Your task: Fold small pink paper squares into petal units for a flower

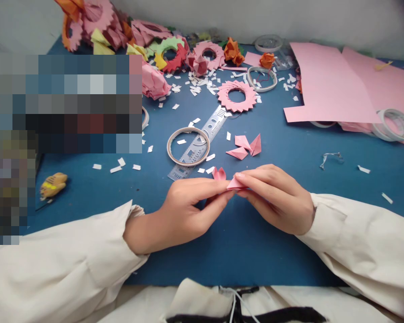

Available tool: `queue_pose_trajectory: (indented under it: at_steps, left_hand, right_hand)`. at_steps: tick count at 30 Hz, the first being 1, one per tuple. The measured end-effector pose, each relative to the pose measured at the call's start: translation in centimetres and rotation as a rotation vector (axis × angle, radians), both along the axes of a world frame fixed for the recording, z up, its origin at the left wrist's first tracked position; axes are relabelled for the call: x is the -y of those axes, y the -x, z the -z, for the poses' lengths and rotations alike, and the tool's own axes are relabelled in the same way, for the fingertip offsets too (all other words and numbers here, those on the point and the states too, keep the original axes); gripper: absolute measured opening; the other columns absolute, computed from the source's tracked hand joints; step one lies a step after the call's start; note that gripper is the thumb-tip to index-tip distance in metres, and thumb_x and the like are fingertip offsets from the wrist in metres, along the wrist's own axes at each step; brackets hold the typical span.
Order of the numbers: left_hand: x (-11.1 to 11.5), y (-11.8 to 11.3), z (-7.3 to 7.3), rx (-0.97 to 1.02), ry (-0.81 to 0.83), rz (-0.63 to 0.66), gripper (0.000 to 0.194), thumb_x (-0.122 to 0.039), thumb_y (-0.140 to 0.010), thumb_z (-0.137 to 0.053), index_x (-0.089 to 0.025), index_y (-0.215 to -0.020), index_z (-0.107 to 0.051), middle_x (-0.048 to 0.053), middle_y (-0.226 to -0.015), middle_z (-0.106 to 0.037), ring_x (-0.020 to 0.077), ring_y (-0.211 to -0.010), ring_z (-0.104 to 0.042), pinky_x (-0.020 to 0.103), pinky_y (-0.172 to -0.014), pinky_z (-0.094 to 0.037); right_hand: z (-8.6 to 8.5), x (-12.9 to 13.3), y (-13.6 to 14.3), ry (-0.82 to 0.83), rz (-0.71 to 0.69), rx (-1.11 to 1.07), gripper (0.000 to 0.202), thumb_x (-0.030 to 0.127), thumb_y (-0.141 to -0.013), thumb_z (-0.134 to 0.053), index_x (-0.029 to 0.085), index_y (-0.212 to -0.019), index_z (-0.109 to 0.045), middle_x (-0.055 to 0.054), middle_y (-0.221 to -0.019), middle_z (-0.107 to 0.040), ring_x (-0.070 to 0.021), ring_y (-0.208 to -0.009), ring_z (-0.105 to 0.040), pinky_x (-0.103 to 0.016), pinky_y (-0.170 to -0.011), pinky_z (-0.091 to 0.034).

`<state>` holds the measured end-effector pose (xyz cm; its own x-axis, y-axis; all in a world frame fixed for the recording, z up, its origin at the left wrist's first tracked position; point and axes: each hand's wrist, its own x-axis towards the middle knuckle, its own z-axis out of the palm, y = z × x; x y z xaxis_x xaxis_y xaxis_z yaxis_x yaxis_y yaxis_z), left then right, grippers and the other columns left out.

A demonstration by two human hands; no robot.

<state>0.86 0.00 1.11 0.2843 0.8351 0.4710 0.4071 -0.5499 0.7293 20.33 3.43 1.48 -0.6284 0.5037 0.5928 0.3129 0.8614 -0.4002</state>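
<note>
A small folded piece of pink paper (pixel 236 184) is held between both hands, low in the middle of the view. My left hand (pixel 197 208) pinches its left end between thumb and fingers. On the right end, my right hand (pixel 278 195) presses with its fingertips. Pink folded tips (pixel 218 173) stick up just behind my left fingertips. Beyond the hands lie several loose folded pink pieces (pixel 244 147). Farther back rests a pink pleated paper ring (pixel 237 96). My fingers partly cover the held paper.
A tape roll (pixel 188 146) lies on a clear stencil ruler (pixel 216 123). Pink sheets (pixel 333 85) and more tape (pixel 395 124) are at right. Paper rings and flowers (pixel 170 54) line the back. White scraps (pixel 121 161) and a yellow-brown item (pixel 54 185) lie left.
</note>
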Motion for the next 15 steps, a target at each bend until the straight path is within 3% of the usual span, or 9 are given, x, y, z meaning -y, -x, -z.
queue_pose_trajectory:
  at_steps: [9,15]
  left_hand:
    - [0.04,0.24,-0.48,-0.197,-0.150,-0.003,0.010,-0.011,-0.084,-0.056,-0.016,-0.088,-0.064,-0.002,-0.061,-0.063,0.0079,-0.053,-0.054,0.018,-0.053,-0.043]
    - [-0.11,0.25,-0.86,-0.200,-0.155,0.005,0.011,-0.010,-0.084,-0.055,-0.016,-0.087,-0.064,-0.002,-0.056,-0.059,0.0069,-0.049,-0.049,0.018,-0.050,-0.040]
  right_hand:
    - [-0.09,-0.08,0.03,0.042,-0.023,0.016,0.028,0.006,-0.083,-0.058,0.011,-0.111,-0.055,-0.009,-0.087,-0.067,-0.0143,-0.077,-0.061,-0.029,-0.066,-0.050]
    - [0.07,-0.14,-0.11,0.083,-0.079,0.030,0.030,0.006,-0.084,-0.056,0.008,-0.114,-0.052,-0.011,-0.088,-0.066,-0.0141,-0.080,-0.060,-0.028,-0.069,-0.051]
